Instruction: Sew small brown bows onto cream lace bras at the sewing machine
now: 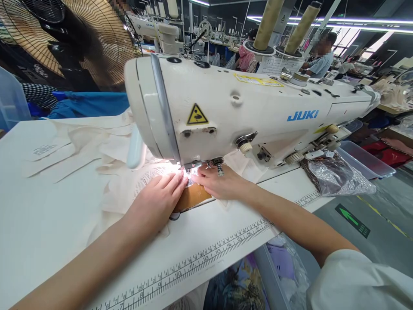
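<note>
A white JUKI sewing machine (258,99) spans the middle of the view, its lamp shining on the needle area. Under its head lies cream lace fabric (142,178), spread to the left over the white table (35,206). My left hand (161,198) rests flat on this fabric, fingers stretched toward the needle. On the other side of the needle, my right hand (219,181) has its fingers bent together at the cloth edge; the fingertips are partly hidden by the machine. Between both hands shows a brown plate (193,196) on the machine bed.
A ruler strip (206,258) runs along the table's front edge. A plastic bag (338,174) lies at the table's right end beside a clear bin (368,157). A large fan (71,43) stands at the back left. Other people (322,54) sit at machines behind.
</note>
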Demonstrator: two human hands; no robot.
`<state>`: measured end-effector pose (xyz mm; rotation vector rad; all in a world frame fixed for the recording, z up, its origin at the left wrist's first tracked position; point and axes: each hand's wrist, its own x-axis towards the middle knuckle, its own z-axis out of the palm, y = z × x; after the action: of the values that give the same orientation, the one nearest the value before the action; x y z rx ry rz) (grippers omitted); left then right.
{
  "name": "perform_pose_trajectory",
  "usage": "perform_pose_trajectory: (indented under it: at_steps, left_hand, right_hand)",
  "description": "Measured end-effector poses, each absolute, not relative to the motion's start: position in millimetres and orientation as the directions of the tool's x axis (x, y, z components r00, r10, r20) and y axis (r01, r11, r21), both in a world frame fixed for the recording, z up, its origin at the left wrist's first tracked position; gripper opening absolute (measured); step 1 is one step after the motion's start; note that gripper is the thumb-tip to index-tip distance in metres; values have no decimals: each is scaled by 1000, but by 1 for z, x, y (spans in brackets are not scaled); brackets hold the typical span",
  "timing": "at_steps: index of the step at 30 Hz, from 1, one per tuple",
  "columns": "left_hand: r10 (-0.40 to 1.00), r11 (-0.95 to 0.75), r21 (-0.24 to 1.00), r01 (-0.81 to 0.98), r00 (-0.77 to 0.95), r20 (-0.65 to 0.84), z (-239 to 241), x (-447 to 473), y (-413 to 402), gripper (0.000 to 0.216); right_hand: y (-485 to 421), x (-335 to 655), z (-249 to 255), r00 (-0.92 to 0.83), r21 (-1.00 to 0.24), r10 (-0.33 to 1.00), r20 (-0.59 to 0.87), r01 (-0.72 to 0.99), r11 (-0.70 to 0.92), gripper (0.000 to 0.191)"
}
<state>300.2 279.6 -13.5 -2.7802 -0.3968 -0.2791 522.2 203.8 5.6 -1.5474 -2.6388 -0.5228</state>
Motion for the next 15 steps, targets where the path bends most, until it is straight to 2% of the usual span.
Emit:
perform_pose_trajectory:
  at_steps: [6, 15]
  left_hand:
    - [194, -928, -267, 260, 949, 249, -14, 299, 285, 53]
    - [180, -924, -288, 253, 950, 256, -13, 299, 286, 53]
  right_hand:
    - [200, 519, 7, -492, 308, 848, 199, 853, 422, 29]
    - [195, 516, 8, -468, 289, 852, 234, 870, 399, 28]
